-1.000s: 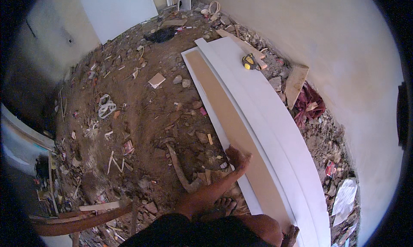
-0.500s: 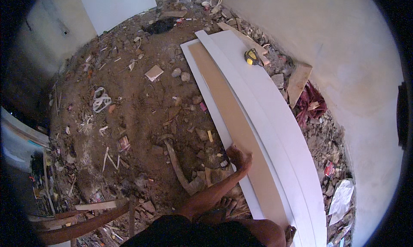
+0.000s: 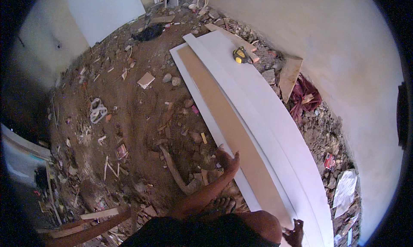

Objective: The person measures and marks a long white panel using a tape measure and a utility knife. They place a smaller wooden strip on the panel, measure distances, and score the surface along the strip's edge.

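Long tan flat strip: lies on smooth white panels, running from eleven to five o'clock.
Left hand: five o'clock, by the strip's left edge; fingers spread apart, contact unclear.
Right hand: five o'clock, farther out, at the strip's near end; cannot tell whether it grips.
Strip handling: the person appears to be adjusting its lie.
Next move: probably calls for even, two-handed support.

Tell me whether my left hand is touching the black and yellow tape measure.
Apart. The head view shows the brown strip and white panel between your left hand and the tape measure, which sits near the panel's far end.
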`<move>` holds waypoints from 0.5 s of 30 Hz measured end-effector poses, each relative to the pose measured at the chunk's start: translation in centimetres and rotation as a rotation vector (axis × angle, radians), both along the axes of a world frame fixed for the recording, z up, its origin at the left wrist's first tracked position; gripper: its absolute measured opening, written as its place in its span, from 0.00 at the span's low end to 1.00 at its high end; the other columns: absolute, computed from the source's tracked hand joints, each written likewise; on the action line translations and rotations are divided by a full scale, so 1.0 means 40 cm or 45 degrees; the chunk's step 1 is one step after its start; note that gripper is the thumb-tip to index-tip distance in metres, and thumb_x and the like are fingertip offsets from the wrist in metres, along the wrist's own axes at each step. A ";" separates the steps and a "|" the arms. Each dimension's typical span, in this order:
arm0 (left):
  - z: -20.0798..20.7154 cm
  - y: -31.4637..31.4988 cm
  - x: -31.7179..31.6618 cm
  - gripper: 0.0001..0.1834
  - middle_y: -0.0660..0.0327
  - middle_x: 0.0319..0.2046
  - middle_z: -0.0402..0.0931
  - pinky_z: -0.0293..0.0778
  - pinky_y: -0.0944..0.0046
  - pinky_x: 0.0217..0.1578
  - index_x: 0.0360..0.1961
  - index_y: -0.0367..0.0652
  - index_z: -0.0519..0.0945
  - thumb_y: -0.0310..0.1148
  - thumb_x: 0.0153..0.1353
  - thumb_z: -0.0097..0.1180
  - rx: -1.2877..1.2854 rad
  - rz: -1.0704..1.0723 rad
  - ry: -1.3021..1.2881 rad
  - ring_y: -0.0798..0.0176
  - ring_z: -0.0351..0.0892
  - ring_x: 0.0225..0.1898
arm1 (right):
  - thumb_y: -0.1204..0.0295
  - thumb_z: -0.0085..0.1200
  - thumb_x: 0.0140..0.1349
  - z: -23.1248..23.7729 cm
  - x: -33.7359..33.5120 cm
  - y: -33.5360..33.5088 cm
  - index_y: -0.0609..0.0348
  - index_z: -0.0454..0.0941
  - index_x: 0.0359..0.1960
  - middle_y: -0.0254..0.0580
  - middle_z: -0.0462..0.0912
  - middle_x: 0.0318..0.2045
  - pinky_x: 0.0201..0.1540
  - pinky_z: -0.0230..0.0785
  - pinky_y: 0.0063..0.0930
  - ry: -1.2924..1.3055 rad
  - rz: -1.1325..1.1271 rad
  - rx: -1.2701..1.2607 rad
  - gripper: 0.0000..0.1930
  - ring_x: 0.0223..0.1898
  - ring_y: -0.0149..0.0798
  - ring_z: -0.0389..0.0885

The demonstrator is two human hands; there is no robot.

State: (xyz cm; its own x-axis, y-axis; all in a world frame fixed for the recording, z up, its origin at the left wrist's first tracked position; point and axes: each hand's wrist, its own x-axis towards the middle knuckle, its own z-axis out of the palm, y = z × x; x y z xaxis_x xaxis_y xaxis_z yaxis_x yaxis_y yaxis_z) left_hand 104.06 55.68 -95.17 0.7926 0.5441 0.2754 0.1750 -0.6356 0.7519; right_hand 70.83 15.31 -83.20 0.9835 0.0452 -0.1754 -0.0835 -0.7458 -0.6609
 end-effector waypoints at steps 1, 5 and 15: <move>0.031 0.024 -0.019 0.46 0.44 0.53 0.63 0.58 0.44 0.57 0.62 0.35 0.60 0.38 0.46 0.73 -0.078 -0.032 0.066 0.43 0.60 0.56 | 0.61 0.76 0.47 0.066 0.073 0.038 0.61 0.78 0.45 0.52 0.81 0.42 0.29 0.72 0.31 -0.188 -0.022 -0.085 0.27 0.35 0.38 0.80; 0.303 -0.010 -0.030 0.37 0.55 0.47 0.67 0.67 0.56 0.47 0.61 0.38 0.64 0.39 0.54 0.70 -0.648 -0.337 0.098 0.58 0.65 0.48 | 0.66 0.77 0.45 0.131 0.192 -0.121 0.62 0.76 0.23 0.41 0.83 0.26 0.28 0.73 0.28 0.245 0.016 -0.148 0.19 0.26 0.30 0.78; 1.068 -0.138 -0.120 0.23 0.52 0.39 0.74 0.74 0.56 0.42 0.52 0.36 0.74 0.38 0.61 0.65 -0.609 -1.570 0.020 0.52 0.75 0.41 | 0.65 0.49 0.70 0.421 0.633 -0.167 0.61 0.74 0.45 0.44 0.74 0.25 0.30 0.65 0.38 -0.134 0.294 -0.228 0.12 0.26 0.38 0.71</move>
State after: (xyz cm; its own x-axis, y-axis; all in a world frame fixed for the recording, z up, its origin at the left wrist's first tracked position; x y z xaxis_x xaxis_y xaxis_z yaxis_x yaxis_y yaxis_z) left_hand 99.28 50.15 -52.43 0.8361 -0.4909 0.2450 -0.3118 -0.0576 0.9484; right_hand 96.13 8.65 -66.37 0.9640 0.2472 -0.0981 0.1637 -0.8423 -0.5135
